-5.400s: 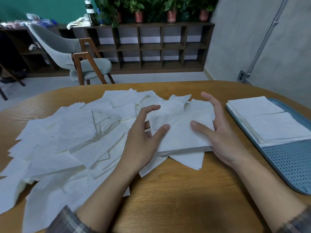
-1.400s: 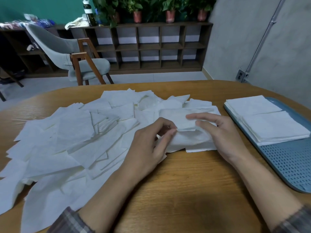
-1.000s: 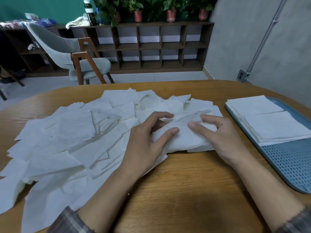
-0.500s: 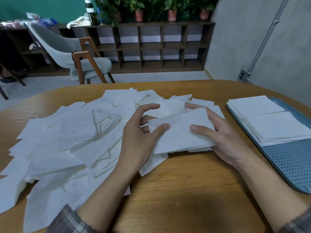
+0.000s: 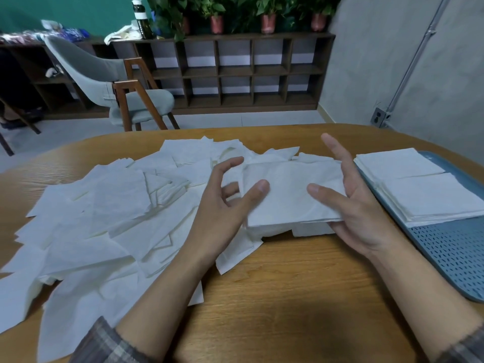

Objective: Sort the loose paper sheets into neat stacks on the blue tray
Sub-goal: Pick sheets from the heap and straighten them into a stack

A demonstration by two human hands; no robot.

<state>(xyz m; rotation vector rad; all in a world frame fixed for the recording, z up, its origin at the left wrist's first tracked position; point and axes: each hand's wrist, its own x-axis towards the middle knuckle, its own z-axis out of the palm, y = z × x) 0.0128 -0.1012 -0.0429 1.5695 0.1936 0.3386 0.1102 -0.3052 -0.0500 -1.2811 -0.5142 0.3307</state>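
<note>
Paper sheets (image 5: 104, 205) lie loose across the counter's (image 5: 288, 297) left half. A gathered bundle (image 5: 288, 192) is held at counter centre, just beside the blue tray (image 5: 458, 252). A second ago the bundle was rumpled; now it is flat and squared. The left hand (image 5: 222, 213) pinches its left edge, thumb on top. The right hand (image 5: 358, 213) pins the right edge under its thumb, fingers straight. Judgement: ready for transfer onto the tray's stacks (image 5: 429, 195).

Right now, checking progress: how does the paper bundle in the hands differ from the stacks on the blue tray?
The paper bundle is held between the left hand and right hand; the tray stacks lie untouched on the blue tray. The paper bundle is one bunch; the tray stacks are two. Both are white, squarish.
</note>
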